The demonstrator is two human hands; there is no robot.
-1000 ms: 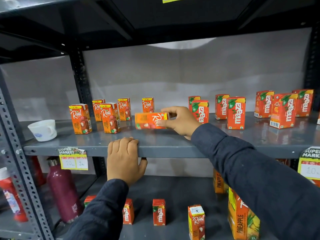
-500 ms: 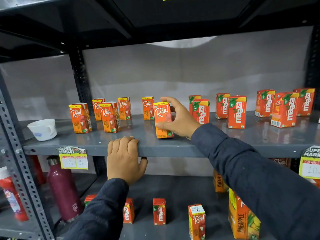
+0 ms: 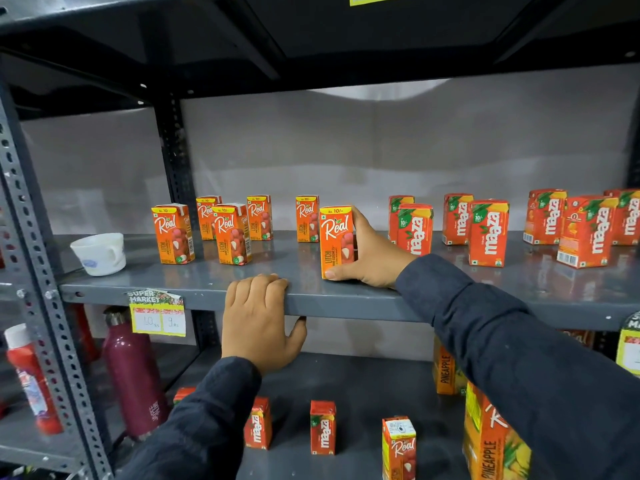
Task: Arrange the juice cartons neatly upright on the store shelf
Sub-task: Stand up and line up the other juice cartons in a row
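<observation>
Stood upright now from lying sideways a second ago, Real litchi carton (image 3: 335, 241) near the front edge of the grey shelf (image 3: 207, 271), at 3 o'clock of the other Real cartons (image 3: 231, 233), right hand (image 3: 372, 258) grasping it, left hand (image 3: 258, 320) clenched on the shelf lip at 7 o'clock.

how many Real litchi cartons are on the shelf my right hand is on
6. Front row: one at the left, one beside it, and one in the right hand, namely this carton. Back row: three. None looks hidden.
</observation>
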